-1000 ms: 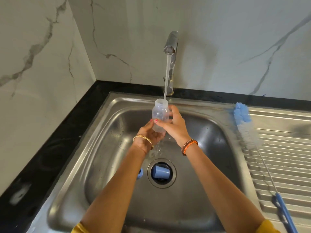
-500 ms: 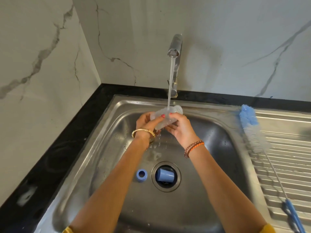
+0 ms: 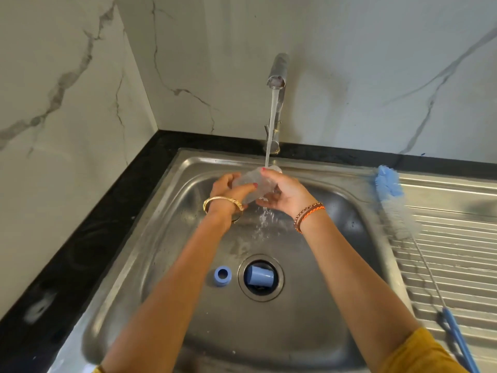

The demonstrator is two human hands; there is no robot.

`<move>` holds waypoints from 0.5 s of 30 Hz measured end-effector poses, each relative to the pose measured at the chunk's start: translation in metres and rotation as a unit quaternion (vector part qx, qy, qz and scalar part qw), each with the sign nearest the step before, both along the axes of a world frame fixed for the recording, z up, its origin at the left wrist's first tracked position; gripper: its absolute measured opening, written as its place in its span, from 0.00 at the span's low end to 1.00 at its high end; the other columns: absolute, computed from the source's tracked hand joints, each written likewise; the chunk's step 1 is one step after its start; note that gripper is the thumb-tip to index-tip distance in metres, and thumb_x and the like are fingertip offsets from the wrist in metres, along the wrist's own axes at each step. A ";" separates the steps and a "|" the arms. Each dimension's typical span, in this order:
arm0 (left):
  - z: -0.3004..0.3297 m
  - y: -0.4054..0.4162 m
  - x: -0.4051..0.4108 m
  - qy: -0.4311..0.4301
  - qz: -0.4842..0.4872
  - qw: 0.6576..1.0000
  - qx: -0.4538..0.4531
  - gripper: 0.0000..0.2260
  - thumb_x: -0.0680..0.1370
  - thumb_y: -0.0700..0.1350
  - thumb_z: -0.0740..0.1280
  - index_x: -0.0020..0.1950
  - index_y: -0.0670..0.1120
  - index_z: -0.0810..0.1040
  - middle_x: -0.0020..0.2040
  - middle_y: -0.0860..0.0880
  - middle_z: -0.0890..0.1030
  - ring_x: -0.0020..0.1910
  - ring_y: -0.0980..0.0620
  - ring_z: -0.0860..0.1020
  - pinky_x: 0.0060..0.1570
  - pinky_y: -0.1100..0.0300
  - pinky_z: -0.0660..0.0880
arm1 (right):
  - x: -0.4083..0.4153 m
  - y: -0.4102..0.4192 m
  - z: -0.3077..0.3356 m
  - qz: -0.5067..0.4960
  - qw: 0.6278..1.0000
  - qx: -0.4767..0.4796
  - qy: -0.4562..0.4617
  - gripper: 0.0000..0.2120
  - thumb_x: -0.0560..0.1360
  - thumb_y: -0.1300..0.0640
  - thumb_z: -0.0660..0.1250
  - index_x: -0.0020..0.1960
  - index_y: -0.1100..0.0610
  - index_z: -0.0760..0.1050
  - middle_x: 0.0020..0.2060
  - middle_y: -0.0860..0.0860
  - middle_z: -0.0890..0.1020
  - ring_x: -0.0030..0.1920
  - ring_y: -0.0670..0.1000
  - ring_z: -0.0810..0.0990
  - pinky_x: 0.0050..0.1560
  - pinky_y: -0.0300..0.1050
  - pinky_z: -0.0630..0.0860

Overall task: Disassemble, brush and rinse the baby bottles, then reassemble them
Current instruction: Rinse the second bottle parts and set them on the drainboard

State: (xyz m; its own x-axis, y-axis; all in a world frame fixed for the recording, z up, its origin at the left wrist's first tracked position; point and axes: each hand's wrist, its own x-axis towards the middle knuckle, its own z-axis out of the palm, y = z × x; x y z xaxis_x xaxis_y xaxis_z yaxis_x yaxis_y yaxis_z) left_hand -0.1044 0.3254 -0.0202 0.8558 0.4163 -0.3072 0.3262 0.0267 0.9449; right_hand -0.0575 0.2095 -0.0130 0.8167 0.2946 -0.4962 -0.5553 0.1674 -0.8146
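A clear plastic baby bottle (image 3: pixel 251 181) lies tipped on its side under the running tap stream, over the back of the sink. My left hand (image 3: pixel 228 188) grips its base end and my right hand (image 3: pixel 285 192) holds its neck end. Water falls from the bottle into the basin. A blue screw ring (image 3: pixel 223 275) rests on the sink floor left of the drain. A blue cap (image 3: pixel 260 275) lies in the drain opening. The bottle brush (image 3: pixel 395 211), with a blue and white head, lies on the drainboard to the right.
The steel sink (image 3: pixel 188 173) sits in a black counter (image 3: pixel 94 224) at a marble corner wall. The tap (image 3: pixel 277 74) stands at the back with water running. A ribbed drainboard (image 3: pixel 454 254) extends to the right.
The bottle went from upright, filling under the stream, to tipped on its side, and water now pours out. Both hands kept hold of it.
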 end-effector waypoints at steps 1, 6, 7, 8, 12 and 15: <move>-0.002 0.001 -0.004 0.007 0.015 0.992 -0.124 0.12 0.72 0.38 0.70 0.54 0.45 0.74 0.55 0.43 0.76 0.54 0.44 0.76 0.49 0.50 0.77 | 0.001 0.001 0.001 0.007 0.999 -0.031 -0.040 0.17 0.71 0.59 0.71 0.57 0.57 0.72 0.55 0.58 0.76 0.53 0.58 0.77 0.35 0.48 0.78; -0.026 0.004 -0.018 -0.037 0.063 0.864 -0.498 0.08 0.77 0.41 0.62 0.52 0.37 0.74 0.48 0.39 0.78 0.45 0.42 0.78 0.44 0.47 0.79 | 0.001 0.005 0.006 0.031 0.956 -0.163 -0.241 0.30 0.66 0.67 0.74 0.65 0.56 0.69 0.59 0.52 0.73 0.59 0.54 0.74 0.51 0.50 0.78; -0.027 0.001 -0.016 -0.030 0.054 0.855 -0.515 0.12 0.78 0.43 0.61 0.55 0.36 0.73 0.51 0.38 0.78 0.48 0.41 0.78 0.47 0.46 0.77 | 0.001 0.005 0.005 0.032 0.939 -0.193 -0.284 0.31 0.65 0.67 0.74 0.65 0.56 0.69 0.60 0.53 0.73 0.60 0.54 0.73 0.57 0.50 0.76; -0.027 -0.003 -0.014 -0.018 0.038 0.855 -0.517 0.14 0.79 0.45 0.60 0.59 0.36 0.71 0.54 0.37 0.77 0.51 0.40 0.77 0.49 0.45 0.76 | 0.001 0.004 0.004 0.028 0.927 -0.207 -0.313 0.31 0.65 0.68 0.74 0.64 0.56 0.70 0.61 0.53 0.73 0.61 0.54 0.73 0.60 0.50 0.74; -0.023 -0.013 -0.007 -0.014 0.008 0.871 -0.490 0.15 0.79 0.49 0.62 0.55 0.37 0.72 0.54 0.37 0.76 0.52 0.36 0.76 0.48 0.43 0.77 | 0.003 -0.007 0.003 0.040 0.924 -0.176 -0.336 0.29 0.66 0.70 0.72 0.63 0.53 0.70 0.61 0.53 0.73 0.61 0.54 0.73 0.62 0.51 0.74; -0.017 -0.015 -0.004 -0.020 0.011 0.877 -0.480 0.14 0.76 0.50 0.66 0.52 0.39 0.75 0.48 0.41 0.78 0.45 0.42 0.78 0.38 0.54 0.80 | 0.004 -0.012 0.005 0.055 0.955 -0.079 -0.279 0.24 0.69 0.71 0.68 0.61 0.53 0.70 0.60 0.58 0.74 0.61 0.56 0.74 0.63 0.52 0.73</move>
